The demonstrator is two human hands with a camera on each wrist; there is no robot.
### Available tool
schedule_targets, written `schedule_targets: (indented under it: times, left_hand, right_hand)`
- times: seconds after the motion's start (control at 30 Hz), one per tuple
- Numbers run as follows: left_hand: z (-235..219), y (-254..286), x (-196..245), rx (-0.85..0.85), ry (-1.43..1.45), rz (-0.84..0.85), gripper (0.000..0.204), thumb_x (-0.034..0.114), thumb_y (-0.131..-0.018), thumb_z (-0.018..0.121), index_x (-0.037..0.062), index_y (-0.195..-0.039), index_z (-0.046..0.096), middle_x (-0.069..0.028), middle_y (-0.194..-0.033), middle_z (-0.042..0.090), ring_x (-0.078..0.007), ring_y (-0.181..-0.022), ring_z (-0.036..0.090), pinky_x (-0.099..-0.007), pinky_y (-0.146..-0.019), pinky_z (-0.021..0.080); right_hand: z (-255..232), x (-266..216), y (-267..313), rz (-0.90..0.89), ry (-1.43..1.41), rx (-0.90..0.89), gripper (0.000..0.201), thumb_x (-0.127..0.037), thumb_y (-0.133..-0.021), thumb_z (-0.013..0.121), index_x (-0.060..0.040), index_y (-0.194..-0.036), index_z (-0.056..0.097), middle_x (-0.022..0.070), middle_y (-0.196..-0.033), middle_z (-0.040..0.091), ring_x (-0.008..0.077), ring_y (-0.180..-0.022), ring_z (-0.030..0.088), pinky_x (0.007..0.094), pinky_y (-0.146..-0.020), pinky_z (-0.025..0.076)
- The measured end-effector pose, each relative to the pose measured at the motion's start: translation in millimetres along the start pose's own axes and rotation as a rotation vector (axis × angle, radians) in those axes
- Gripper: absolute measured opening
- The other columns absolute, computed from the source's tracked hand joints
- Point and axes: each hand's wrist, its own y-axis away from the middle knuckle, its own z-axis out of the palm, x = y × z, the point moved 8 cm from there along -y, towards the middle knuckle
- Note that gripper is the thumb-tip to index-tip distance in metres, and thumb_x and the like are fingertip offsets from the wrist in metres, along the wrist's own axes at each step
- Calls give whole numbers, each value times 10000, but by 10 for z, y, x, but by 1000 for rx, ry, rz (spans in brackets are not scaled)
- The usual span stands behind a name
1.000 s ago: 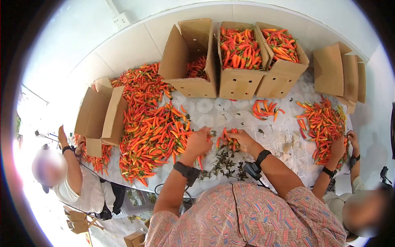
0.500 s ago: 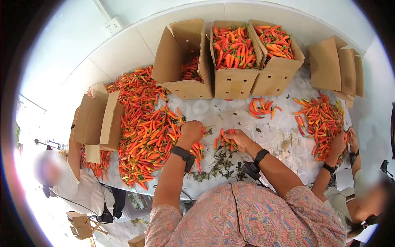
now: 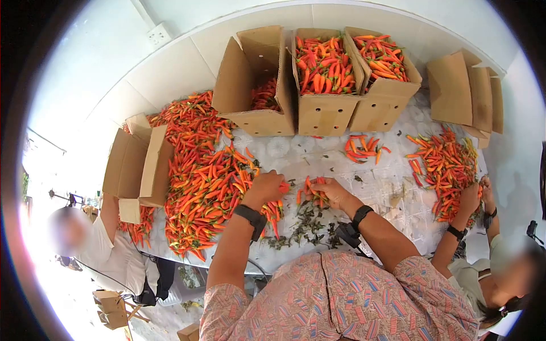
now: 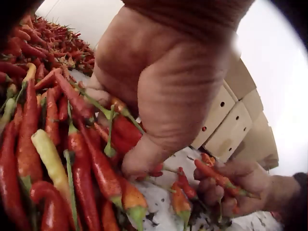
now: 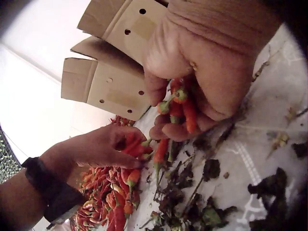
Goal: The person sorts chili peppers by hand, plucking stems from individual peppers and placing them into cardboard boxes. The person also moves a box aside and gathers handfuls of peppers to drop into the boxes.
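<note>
My left hand [image 3: 266,188] is at the right edge of the big pile of red and orange chillies [image 3: 199,196], its fingers curled round a few red chillies; in the left wrist view the thumb and fingers of the left hand [image 4: 161,91] pinch them just over the pile. A short way to the right, my right hand [image 3: 335,193] holds several chillies against its palm. The right wrist view shows red chillies [image 5: 190,114] between the curled fingers of the right hand [image 5: 207,62], stem ends showing. Dark dried leaf bits [image 3: 310,226] lie below the right hand.
Three cardboard boxes with chillies stand at the back: one partly filled [image 3: 259,122], two full [image 3: 327,113]. Empty-looking boxes stand left [image 3: 128,167] and right [image 3: 449,88]. A small chilli group [image 3: 364,149] lies mid-table; another pile [image 3: 446,165] is at right, beside a person's hands. Another person is at left.
My left hand has moved left from beside the right hand to the pile's edge. The right hand keeps its chillies, nearly in place. The person at left has moved an arm behind the box.
</note>
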Motion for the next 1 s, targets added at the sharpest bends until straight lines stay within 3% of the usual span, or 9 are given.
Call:
schedule_targets:
  times: [0.23,0.33,0.47,0.53,0.6,0.63,0.7,0.83,1.0]
  left_hand:
    - [-127,36,21,154,92,-44,272,158,-640,596,66,-892,549,-153,-799,598,-319,-782,584,-410,-676,474]
    - [-347,90,-214,203,220,-220,243,182,-654,581,39,-847,548,-159,-767,606,-343,-738,587,-421,-666,472]
    - [-424,228,-552,248,422,-413,252,255,-677,584,19,-765,574,-178,-768,611,-357,-746,590,-431,-689,475]
    - [-485,266,-447,218,181,-403,273,263,-668,595,25,-800,599,-171,-779,618,-356,-759,596,-419,-699,483]
    - [-433,278,-330,207,122,-384,263,237,-676,586,16,-816,613,-177,-797,623,-350,-765,604,-408,-685,496]
    - [-296,232,-322,140,70,-381,248,219,-682,578,13,-814,615,-179,-810,625,-342,-767,610,-408,-673,501]
    - [-84,159,-306,71,21,-377,233,201,-689,570,10,-813,617,-182,-824,627,-335,-769,615,-408,-660,505]
    - [124,105,-284,53,31,-398,237,193,-662,582,21,-821,618,-168,-821,620,-338,-795,601,-424,-689,489]
    - [37,139,-29,65,-3,-315,178,126,-695,548,26,-821,624,-155,-830,635,-319,-795,621,-410,-654,506]
  right_hand:
    - [28,-15,15,-27,-20,11,191,-124,-823,554,-27,-987,567,96,-889,626,196,-751,633,280,-538,499]
    - [85,-85,75,11,-39,88,172,-78,-808,541,-15,-966,567,97,-811,620,208,-709,631,294,-457,464]
    - [53,-322,32,27,348,244,100,-135,-755,596,-49,-805,607,67,-709,613,156,-664,606,276,-451,442]
    - [2,-367,-72,31,551,296,105,-171,-732,617,-67,-734,612,52,-647,607,123,-611,584,270,-458,445]
    - [-69,-522,-136,-51,1023,483,207,-238,-678,640,-32,-680,616,103,-608,607,201,-608,608,317,-499,468]
    - [-58,-533,-138,-51,1023,483,207,-238,-678,640,-32,-680,616,103,-608,607,201,-608,608,317,-499,468]
    - [61,-624,-125,-129,1325,463,341,-283,-647,668,35,-759,617,214,-823,618,353,-789,606,388,-723,484]
    - [194,-654,-39,-124,1381,510,307,-251,-649,668,29,-769,624,223,-836,614,360,-819,601,399,-731,486]
    - [372,-537,-115,-189,1525,384,323,-244,-637,686,32,-790,618,227,-827,610,367,-834,595,403,-754,482]
